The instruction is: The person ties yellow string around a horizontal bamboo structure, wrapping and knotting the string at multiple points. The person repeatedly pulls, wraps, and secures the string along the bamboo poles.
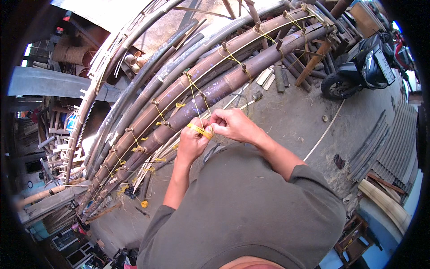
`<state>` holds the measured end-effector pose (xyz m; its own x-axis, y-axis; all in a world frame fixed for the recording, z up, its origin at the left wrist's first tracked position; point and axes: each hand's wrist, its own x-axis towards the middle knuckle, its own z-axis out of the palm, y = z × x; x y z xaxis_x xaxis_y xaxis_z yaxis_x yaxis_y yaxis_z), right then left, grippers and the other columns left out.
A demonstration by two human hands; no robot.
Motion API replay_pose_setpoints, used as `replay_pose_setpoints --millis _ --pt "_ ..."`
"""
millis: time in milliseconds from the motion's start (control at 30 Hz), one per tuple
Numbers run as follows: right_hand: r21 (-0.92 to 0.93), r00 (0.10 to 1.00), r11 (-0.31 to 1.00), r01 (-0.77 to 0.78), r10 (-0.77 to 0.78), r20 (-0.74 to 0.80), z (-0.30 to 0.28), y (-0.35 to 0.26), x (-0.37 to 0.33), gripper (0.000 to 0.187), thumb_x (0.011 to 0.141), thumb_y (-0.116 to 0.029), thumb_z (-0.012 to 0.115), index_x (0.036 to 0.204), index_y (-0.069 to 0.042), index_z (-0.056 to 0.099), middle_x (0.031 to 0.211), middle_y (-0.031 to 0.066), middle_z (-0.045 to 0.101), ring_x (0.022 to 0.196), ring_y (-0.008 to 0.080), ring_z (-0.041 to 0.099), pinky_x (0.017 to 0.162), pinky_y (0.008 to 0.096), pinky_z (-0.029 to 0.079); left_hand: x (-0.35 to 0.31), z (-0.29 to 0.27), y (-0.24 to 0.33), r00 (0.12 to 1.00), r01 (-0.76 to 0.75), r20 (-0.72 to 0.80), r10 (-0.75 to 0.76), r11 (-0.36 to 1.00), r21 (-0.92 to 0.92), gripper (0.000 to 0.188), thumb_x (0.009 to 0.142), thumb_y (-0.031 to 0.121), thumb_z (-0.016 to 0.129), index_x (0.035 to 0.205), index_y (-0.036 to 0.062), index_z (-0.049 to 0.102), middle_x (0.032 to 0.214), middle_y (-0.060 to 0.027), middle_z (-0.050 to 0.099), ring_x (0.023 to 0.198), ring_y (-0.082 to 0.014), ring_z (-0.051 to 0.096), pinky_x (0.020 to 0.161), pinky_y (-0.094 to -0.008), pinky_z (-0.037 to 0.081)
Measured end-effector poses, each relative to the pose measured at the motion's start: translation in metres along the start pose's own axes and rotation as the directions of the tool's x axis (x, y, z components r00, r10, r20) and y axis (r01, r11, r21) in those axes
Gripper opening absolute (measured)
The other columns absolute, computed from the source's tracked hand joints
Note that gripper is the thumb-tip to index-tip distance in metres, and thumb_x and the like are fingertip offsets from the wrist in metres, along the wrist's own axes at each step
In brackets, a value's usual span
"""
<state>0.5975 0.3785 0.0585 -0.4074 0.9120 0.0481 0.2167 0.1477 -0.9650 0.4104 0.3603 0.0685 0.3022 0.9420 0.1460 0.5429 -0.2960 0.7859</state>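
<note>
Right, my left hand [191, 143] is curled closed around the yellow twine [200, 130], a flat band of it lying across the fingers, just in front of my dark shirt [242, 193]. My right hand [234, 123] seems to pinch a strand beside the left thumb, though my fingers hide the exact spot. From my hands the twine climbs over the nearer bamboo pole [219, 89] to a wooden peg [187, 73] at the farther bamboo pole [210, 65], its strands looking straight and taut.

To do this well, I think the left fist should bear the pull while the right fingertips do the fine work; if both slacken at once, the strands could slip off the peg. The band is best left flat across the fingers, since a twist may bite or jam. An even pull matters too: a jerk sideways might catch the twine on the short peg [203, 95] of the nearer pole.

Farther along the poles, a crossed tie [230, 56] spans the pair, a handy pattern to compare for tightness. Beyond the poles' far end, a motorbike [365, 71] stands to the right.
</note>
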Motion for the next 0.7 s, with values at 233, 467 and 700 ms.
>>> replay_pose_setpoints --millis 233,467,700 --pt "-0.009 1.0 1.0 -0.013 0.013 -0.021 0.005 0.0 0.005 0.021 0.081 -0.019 0.065 0.084 0.0 0.056 0.069 0.0147 0.059 0.066 0.0251 0.062 0.06 0.036 0.048 -0.003 0.007 -0.01 0.998 0.044 -0.047 -0.049 0.994 -0.098 0.01 0.086 0.009 0.064 0.088 -0.0004 0.061 0.076 -0.0098 0.059 0.065 -0.0201 0.058 0.06 -0.0317 0.046" --pt "0.01 0.981 0.999 0.05 -0.047 -0.191 0.017 0.012 0.001 0.019 0.08 -0.017 0.065 0.085 -0.001 0.056 0.071 0.013 0.057 0.063 0.0234 0.058 0.059 0.0346 0.047 -0.008 0.018 -0.017 0.98 0.149 -0.101 -0.172 0.967 -0.209 0.011 0.09 0.011 0.063 0.09 0.0001 0.061 0.078 -0.0012 0.058 0.07 -0.0076 0.051 0.062 -0.0249 0.044" --pt "-0.036 0.971 0.993 0.113 -0.118 -0.209 0.012 0.013 0.001 0.018 0.08 -0.016 0.065 0.086 -0.001 0.057 0.074 0.0137 0.059 0.064 0.0262 0.06 0.06 0.0355 0.049 0.003 0.011 -0.006 0.993 0.044 -0.099 -0.07 0.968 -0.245 0.013 0.091 0.009 0.064 0.099 -0.0005 0.067 0.085 -0.0054 0.065 0.075 -0.0087 0.056 0.069 -0.0253 0.047"
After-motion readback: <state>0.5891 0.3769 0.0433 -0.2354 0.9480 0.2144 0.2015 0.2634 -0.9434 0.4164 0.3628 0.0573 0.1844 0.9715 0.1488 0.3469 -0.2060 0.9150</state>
